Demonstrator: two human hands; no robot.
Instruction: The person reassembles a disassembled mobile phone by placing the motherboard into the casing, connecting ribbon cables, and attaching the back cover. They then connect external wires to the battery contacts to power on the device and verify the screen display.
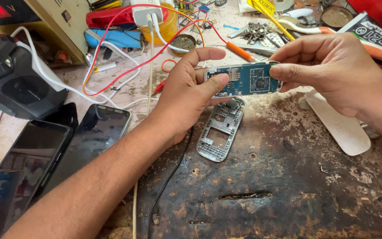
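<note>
Circuit board: a blue-green phone circuit board (244,79) is held flat in the air at 12 o'clock of the dark mat, long side running left to right.
Left hand: the left hand (186,95) grasps the board's left end, thumb pressed on its face and forefinger curled over the top edge.
Right hand: the right hand (332,71) pinches the board's right end between thumb and fingertips.
Phone frame: a grey plastic phone frame (221,129) lies on the mat just below the board, tilted, its window open.
Back cover: a white phone cover (339,126) lies at 3 o'clock from the frame, under the right wrist.
Mat: the dark work mat (279,186) is scarred, with rusty patches and a slit near its middle.
Phones: two black smartphones (58,150) lie side by side at 9 o'clock, screens up.
Speaker: a black speaker (16,82) sits at 10 o'clock.
Wires: red, white and orange wires (124,71) loop across the pale bench at 11 o'clock.
Clutter: a toothbrush (306,26) and metal scraps (257,33) lie at 1 o'clock.
</note>
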